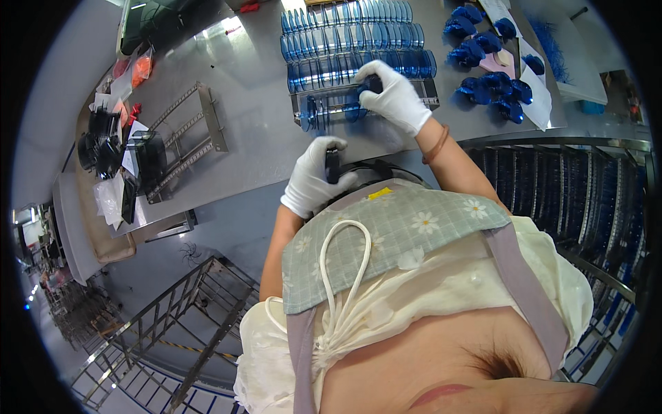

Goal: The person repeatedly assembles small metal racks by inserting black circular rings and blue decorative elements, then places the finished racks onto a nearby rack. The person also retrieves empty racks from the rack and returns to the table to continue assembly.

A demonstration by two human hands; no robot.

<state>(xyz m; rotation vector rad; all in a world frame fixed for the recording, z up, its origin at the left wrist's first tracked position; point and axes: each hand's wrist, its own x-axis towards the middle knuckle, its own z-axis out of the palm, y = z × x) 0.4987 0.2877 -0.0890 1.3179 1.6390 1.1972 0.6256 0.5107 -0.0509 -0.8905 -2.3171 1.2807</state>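
A metal rack (pixel 434 93) on the steel table carries rows of upright, clear blue lenses (pixel 352 41). Its nearest row is only partly filled, with a few blue lenses (pixel 314 114) at the left end. My right hand (pixel 394 98), in a white glove, pinches a dark blue lens (pixel 372 84) between thumb and fingers over that nearest row. My left hand (pixel 314 178), also gloved in white, is at the table's front edge close to my apron. Its thumb and fingers curl around a dark piece (pixel 333 164), seen edge-on, that looks like a lens or a small stack of them.
Loose dark blue lenses (pixel 493 90) lie in clusters at the right, beside white paper (pixel 541 103). An unloaded metal rack frame (pixel 207 117) and dark lenses (pixel 145 155) sit on the left. A loaded shelf cart (pixel 552 186) stands right, a bare metal cart (pixel 186 310) lower left.
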